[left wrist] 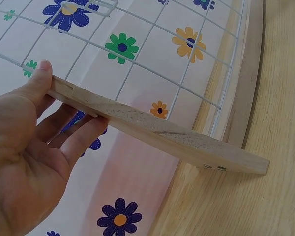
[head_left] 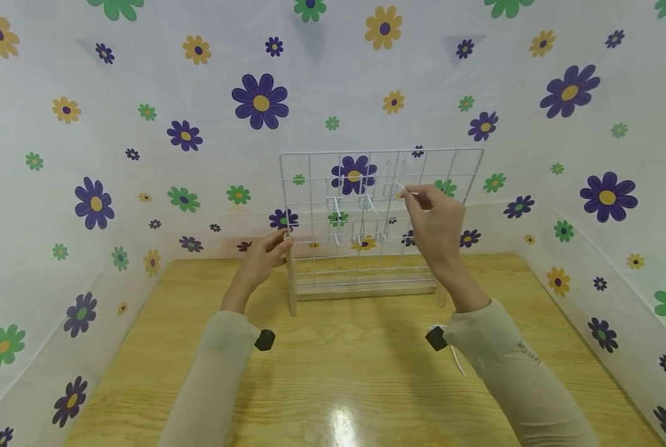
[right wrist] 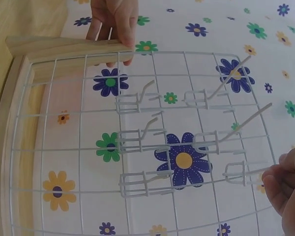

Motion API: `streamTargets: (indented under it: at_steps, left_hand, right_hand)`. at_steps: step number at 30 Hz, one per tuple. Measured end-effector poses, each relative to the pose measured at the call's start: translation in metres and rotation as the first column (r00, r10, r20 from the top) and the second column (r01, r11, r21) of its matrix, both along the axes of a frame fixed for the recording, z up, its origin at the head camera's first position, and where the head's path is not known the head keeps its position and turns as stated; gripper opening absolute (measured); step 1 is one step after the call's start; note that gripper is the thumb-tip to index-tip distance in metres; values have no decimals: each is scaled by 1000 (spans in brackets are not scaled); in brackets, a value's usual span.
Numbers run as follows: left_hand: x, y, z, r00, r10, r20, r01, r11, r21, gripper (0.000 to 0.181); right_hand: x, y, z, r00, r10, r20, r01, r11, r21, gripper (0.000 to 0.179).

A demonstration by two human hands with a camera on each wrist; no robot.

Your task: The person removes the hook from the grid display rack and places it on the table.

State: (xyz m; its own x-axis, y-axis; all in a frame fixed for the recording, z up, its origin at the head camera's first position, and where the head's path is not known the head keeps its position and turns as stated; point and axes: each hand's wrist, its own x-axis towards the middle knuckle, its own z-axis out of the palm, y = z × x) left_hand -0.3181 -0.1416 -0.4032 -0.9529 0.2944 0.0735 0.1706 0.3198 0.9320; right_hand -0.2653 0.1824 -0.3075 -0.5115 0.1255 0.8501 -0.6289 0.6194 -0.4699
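Note:
A white wire grid panel (head_left: 380,150) stands upright in a wooden base. My left hand (head_left: 262,257) grips the base's left wooden post (left wrist: 152,125), thumb on one side and fingers on the other. At the panel's upper right, my right hand (head_left: 439,220) pinches the prong of a white wire hook (right wrist: 236,173) between thumb and fingertips. The back of that hook lies against the grid wires. Several similar hooks hang on the panel: two with longer prongs (right wrist: 255,114) in the same row, and three with shorter prongs (right wrist: 147,87) in the row below.
On the wooden table (head_left: 333,366), a white wire piece (head_left: 458,360) lies by the right wrist, partly hidden by the sleeve and black wrist camera (head_left: 436,338). A flower-print sheet (head_left: 321,81) rises behind the panel and along both sides.

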Motion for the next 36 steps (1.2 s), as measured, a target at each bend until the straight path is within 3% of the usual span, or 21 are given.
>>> streamTargets:
  at_steps: [4, 7, 24, 36]
  left_hand:
    - [-1, -1, -3, 1000, 4, -24, -4, 1000, -1, 59]
    - [-12, -5, -17, 999, 11, -45, -11, 1000, 3, 62]
    - [-14, -6, -15, 1000, 2, -11, -2, 1000, 5, 57]
    - [-10, -3, -14, 1000, -4, -24, 4, 1000, 12, 59]
  right_hand:
    - [2, 1, 5, 1000, 18, -5, -18, 1000, -15, 9]
    - [4, 1, 8, 1000, 25, -4, -25, 999, -19, 10]
    - [32, 13, 17, 999, 50, -15, -50, 998, -31, 8]
    - [58, 35, 3, 999, -24, 21, 24, 1000, 8, 8]
